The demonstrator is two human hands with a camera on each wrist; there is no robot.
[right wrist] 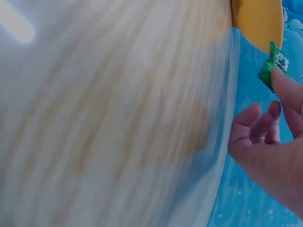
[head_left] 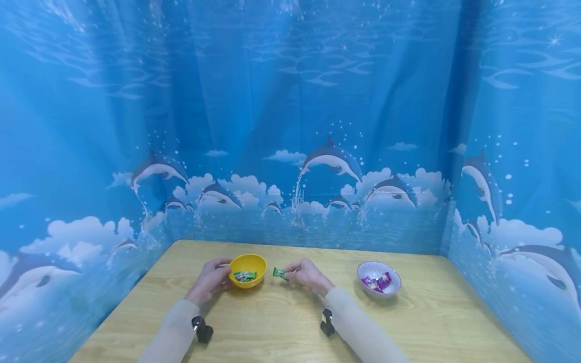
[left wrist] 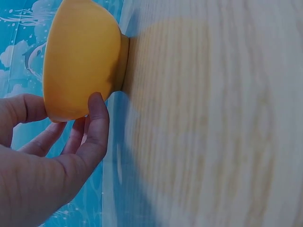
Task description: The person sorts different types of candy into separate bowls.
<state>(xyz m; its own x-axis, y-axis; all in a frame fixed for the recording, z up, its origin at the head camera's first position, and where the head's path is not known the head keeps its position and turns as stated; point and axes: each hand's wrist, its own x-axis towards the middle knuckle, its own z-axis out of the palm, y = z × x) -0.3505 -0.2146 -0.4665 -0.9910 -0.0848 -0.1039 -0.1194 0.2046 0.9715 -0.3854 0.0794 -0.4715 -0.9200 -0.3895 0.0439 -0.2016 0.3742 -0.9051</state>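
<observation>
A yellow bowl (head_left: 248,285) stands on the table with several green-wrapped candies (head_left: 245,276) lying inside. My left hand (head_left: 212,277) holds the bowl at its left side; in the left wrist view the thumb is at the rim and the fingers curl against the outer wall (left wrist: 83,61). To the right of the bowl, my right hand (head_left: 306,276) pinches one green-wrapped candy (right wrist: 273,66) between thumb and fingertip, above the table. The other fingers of that hand are loosely curled.
A white bowl with a purplish rim (head_left: 394,293) stands on the right side of the wooden table (head_left: 272,333), holding several purple-wrapped candies (head_left: 376,283). Blue dolphin-print curtains (head_left: 290,126) surround the table at the back and sides.
</observation>
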